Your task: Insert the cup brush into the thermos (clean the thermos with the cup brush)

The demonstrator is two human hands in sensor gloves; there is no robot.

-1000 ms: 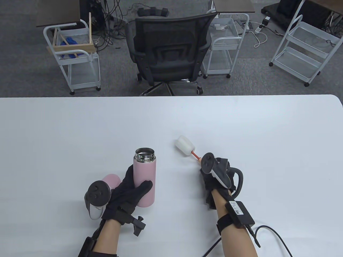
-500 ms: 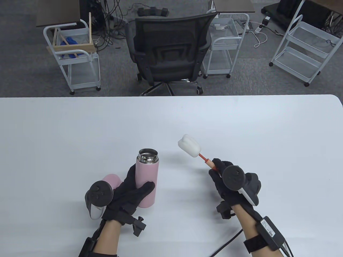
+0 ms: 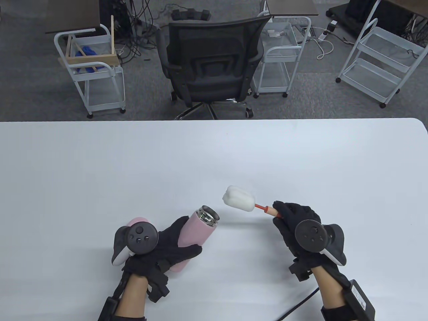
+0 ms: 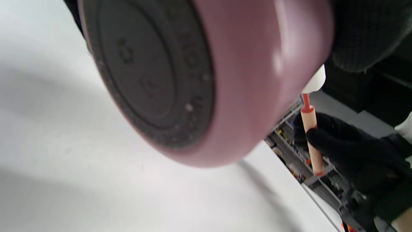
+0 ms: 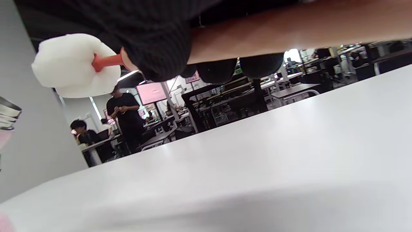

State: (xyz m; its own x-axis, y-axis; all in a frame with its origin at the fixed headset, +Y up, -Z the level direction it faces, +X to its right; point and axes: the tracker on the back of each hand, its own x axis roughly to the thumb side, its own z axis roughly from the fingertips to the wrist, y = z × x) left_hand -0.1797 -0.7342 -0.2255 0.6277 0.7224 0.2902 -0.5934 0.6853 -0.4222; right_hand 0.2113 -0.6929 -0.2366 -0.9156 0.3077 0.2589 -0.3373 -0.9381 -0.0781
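My left hand (image 3: 174, 245) grips the pink thermos (image 3: 197, 229) and holds it off the table, tilted with its open steel mouth (image 3: 208, 215) toward the right. The left wrist view shows its dark base (image 4: 151, 71) close up. My right hand (image 3: 296, 222) grips the handle of the cup brush (image 3: 265, 209). Its white sponge head (image 3: 238, 199) points left, just right of and slightly above the thermos mouth, not inside. The sponge also shows in the right wrist view (image 5: 70, 66).
The pink thermos lid (image 3: 135, 222) stands on the white table (image 3: 214, 153) behind my left hand. A black office chair (image 3: 210, 63) and white wire carts (image 3: 93, 73) stand beyond the far table edge.
My left hand lifted the upright thermos and tilted its mouth to the right. My right hand raised the brush and swung its sponge head toward the mouth.
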